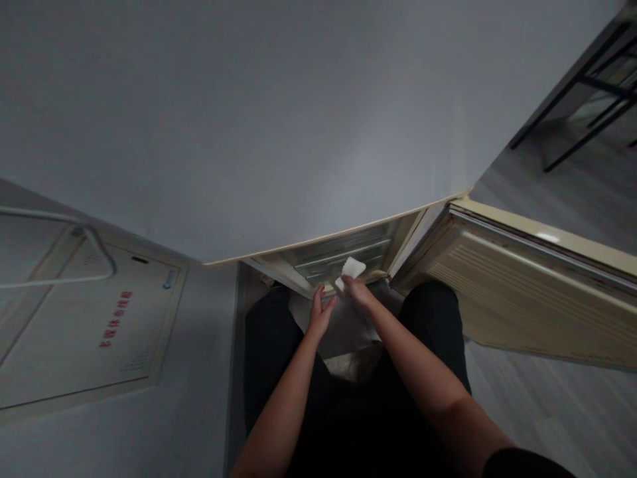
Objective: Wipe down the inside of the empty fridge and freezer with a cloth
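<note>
My right hand (357, 290) pinches a small white wipe (353, 267), a tissue or a cloth, at the front of an open fridge compartment (343, 247). Beside it on the left, my left hand (320, 315) has its thumb and fingers apart and holds nothing, its fingertips close to the compartment's front lip. Ridged panels show inside the compartment. To the right, the cream fridge door (517, 285) is swung wide, its ribbed inner face towards me. My knees are on either side of my forearms.
A pale top surface (298, 133) spreads above the compartment. On the left wall are a white panel with red characters (124, 318) and a bent white rail (99, 249). Dark metal legs (572, 113) stand at the far right on the wood-look floor (527, 392).
</note>
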A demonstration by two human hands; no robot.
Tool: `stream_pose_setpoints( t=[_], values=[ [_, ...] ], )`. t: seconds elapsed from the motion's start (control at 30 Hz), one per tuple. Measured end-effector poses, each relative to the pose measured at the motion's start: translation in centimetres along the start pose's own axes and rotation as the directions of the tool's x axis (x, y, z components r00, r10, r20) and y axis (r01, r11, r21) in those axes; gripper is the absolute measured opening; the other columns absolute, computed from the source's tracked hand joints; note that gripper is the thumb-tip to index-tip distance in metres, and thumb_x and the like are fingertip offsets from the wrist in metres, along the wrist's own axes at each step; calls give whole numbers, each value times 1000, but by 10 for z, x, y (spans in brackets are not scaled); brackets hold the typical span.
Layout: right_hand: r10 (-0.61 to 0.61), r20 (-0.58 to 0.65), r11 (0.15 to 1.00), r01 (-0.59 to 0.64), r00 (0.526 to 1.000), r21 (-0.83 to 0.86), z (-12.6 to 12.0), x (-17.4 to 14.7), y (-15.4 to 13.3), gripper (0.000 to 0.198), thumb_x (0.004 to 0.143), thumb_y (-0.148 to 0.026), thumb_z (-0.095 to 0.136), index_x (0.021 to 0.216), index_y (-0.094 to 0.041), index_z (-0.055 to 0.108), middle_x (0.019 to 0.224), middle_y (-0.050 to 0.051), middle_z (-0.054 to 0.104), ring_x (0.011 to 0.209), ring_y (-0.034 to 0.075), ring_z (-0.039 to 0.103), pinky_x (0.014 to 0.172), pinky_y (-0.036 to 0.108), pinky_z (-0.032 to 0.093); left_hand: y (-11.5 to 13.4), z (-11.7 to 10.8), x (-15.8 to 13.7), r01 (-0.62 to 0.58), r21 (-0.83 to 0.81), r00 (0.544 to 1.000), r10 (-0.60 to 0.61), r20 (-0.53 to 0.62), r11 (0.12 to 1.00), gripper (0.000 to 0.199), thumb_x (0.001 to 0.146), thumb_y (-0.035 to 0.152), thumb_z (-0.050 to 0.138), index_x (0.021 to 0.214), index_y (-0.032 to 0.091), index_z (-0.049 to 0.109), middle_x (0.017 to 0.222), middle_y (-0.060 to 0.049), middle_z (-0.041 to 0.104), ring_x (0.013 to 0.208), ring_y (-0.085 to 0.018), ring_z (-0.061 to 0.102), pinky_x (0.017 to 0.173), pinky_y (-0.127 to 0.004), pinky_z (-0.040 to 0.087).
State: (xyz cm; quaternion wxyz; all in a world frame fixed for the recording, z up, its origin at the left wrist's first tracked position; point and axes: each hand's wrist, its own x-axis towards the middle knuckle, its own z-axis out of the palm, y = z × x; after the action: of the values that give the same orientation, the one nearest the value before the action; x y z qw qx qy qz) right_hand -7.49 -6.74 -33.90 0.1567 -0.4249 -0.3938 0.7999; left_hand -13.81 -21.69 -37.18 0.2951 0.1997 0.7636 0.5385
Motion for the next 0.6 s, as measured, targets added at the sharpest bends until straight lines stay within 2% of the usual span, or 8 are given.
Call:
stream_pose_setpoints(
  t=[0.1,0.2,0.27,0.33,0.47,0.53,0.6],
  values=[
    [-43,68,997,47,997,-56,0,-36,9,14,86,-23,62,90,-17,74,95,3,75,101,21,65,111,35,41,13,2,-5,-69,-47,993,73,87,996,59,80,47,74,133,22,59,142,-12,59,131,-27,56,109,-40,45],
    [-70,61,996,73,996,-43,-4,-64,21,15,87,-24,61,95,-19,73,102,3,75,112,22,64,114,36,38,21,6,-14,-97,-57,980,105,170,994,45,75,43,75,113,19,69,112,-10,72,106,-26,67,98,-39,51],
    [-82,30,996,83,996,-41,-9,-75,29,12,86,-24,63,93,-20,73,102,2,75,117,22,62,115,36,36,23,8,-20,-110,-47,974,117,195,993,33,75,44,74,96,19,70,92,-6,71,90,-23,67,88,-37,53],
    [-76,61,995,80,995,-66,-10,-79,34,10,85,-27,66,87,-20,72,96,3,74,114,23,63,113,36,38,24,7,-23,-128,-31,976,132,173,991,28,80,47,68,87,20,66,81,-3,67,82,-21,65,82,-34,53],
    [-49,209,996,63,977,-64,3,-71,41,14,84,-27,65,94,-20,71,92,1,73,100,20,65,100,32,46,27,0,-20,-161,24,987,161,18,987,31,93,52,50,91,22,60,85,-4,64,87,-22,63,85,-34,51],
    [46,234,999,-39,971,-34,14,-63,47,17,85,-26,62,99,-20,69,89,0,72,91,18,66,92,31,49,29,-4,-19,-168,60,985,170,-24,984,33,95,52,47,92,22,60,86,-5,65,89,-23,63,88,-37,51],
    [158,215,985,-169,964,32,23,-55,56,16,86,-29,60,97,-20,67,82,0,70,83,17,66,88,31,50,29,-6,-20,-179,93,984,180,-4,979,32,95,50,50,98,22,63,91,-7,68,92,-25,65,92,-39,51]
  ],
)
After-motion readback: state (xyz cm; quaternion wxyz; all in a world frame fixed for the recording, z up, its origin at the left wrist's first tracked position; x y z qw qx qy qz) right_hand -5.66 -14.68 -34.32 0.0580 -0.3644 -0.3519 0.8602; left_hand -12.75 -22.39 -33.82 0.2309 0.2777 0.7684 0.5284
